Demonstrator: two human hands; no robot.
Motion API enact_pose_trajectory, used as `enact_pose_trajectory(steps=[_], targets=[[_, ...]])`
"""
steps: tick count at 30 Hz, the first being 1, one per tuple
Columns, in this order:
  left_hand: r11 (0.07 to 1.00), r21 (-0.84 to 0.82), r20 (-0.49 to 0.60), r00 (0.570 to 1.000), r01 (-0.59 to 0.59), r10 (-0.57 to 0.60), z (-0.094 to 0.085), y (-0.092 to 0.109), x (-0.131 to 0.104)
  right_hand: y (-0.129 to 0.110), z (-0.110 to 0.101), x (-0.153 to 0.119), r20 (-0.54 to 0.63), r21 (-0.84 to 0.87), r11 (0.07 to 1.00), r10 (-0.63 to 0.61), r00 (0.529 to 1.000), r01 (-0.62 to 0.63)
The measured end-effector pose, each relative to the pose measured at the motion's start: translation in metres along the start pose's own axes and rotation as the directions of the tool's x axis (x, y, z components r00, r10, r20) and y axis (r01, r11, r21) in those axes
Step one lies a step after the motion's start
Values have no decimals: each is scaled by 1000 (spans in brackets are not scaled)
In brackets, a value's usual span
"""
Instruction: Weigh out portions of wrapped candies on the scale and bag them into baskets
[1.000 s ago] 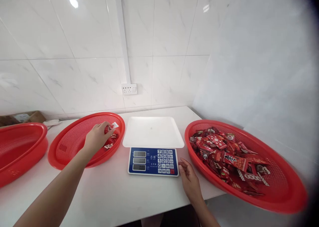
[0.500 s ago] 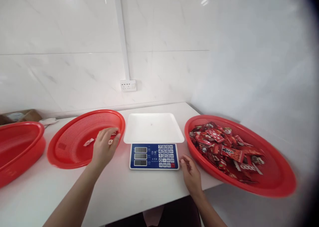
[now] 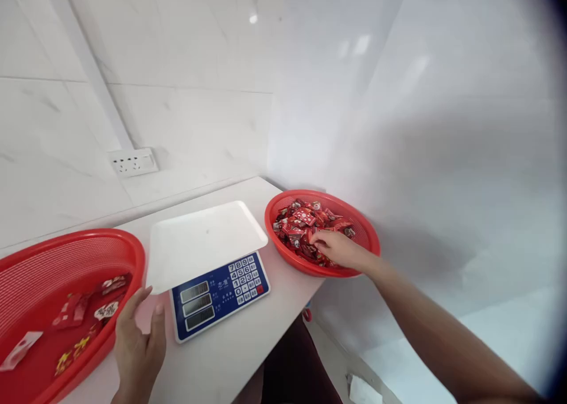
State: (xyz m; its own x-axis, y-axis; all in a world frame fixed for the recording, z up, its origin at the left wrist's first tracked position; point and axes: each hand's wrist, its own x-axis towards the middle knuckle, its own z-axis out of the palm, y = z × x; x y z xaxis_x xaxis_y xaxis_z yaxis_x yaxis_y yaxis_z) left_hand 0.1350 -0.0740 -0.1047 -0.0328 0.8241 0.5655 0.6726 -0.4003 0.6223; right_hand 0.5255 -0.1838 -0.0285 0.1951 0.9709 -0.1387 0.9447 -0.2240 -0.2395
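My right hand (image 3: 340, 249) reaches into the red plastic basket (image 3: 372, 231) on the right. Its fingers are pinched together on a red snack packet in the pile of wrapped snack packets (image 3: 305, 216); the fingertips are partly hidden. My left hand (image 3: 140, 342) is by the near rim of the left red basket (image 3: 133, 251), thumb and fingers apart, holding nothing. A few snack packets (image 3: 73, 310) lie loosely in that basket. Between the two baskets stands a digital scale (image 3: 221, 295) with a blue keypad panel and a bare white weighing tray (image 3: 206, 238).
The white table (image 3: 212, 362) runs along a marbled wall with a power socket (image 3: 133, 162). Its front edge slants up to the right, below the right basket. A grey-white wall (image 3: 420, 173) rises close behind that basket. Something white (image 3: 364, 390) lies on the floor.
The view has turned right. My right hand has gone from beside the scale into the right basket's pile. My left hand has come out of the left basket towards the scale.
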Motion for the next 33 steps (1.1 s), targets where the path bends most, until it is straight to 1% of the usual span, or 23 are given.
enact_pose_trajectory(steps=[2, 3, 5, 9, 11, 13, 17, 19, 22, 24, 27, 30, 33], targets=[[999, -4, 23, 999, 37, -37, -2, 2, 2, 16, -3, 9, 198, -54, 997, 56, 979, -46], [999, -4, 36, 998, 49, -49, -2, 3, 3, 20, 1, 13, 250, -73, 996, 77, 965, -60], [997, 7, 65, 995, 72, -72, -2, 4, 5, 22, 12, 21, 276, -98, 991, 119, 954, -95], [994, 50, 86, 991, 95, -99, 0, 3, 6, 18, 32, 33, 279, -129, 978, 197, 940, -166], [995, 57, 81, 993, 87, -91, 0, 3, 7, 19, 36, 37, 261, -101, 980, 190, 947, -169], [994, 64, 85, 992, 90, -96, -2, 3, 7, 23, 35, 38, 226, -43, 989, 150, 963, -144], [991, 53, 129, 983, 123, -129, -6, 4, 9, 36, 22, 38, 176, 138, 985, 82, 981, -107], [989, 45, 131, 981, 138, -143, -6, 4, 9, 42, 12, 37, 154, 251, 962, 70, 986, -108], [992, 32, 103, 986, 126, -129, -5, 3, 9, 49, -3, 34, 117, 403, 907, 78, 990, -119], [993, 28, 85, 990, 114, -116, -3, 3, 8, 51, -11, 33, 100, 468, 875, 86, 991, -124], [991, 38, 92, 987, 128, -131, -3, 4, 8, 53, -19, 31, 62, 534, 839, 91, 994, -110], [991, 23, 102, 986, 132, -133, -4, 5, 8, 57, -22, 34, -26, 570, 818, 107, 994, -73], [991, 12, 104, 986, 133, -134, -4, 3, 8, 60, -23, 39, -165, 581, 814, 140, 976, -18]])
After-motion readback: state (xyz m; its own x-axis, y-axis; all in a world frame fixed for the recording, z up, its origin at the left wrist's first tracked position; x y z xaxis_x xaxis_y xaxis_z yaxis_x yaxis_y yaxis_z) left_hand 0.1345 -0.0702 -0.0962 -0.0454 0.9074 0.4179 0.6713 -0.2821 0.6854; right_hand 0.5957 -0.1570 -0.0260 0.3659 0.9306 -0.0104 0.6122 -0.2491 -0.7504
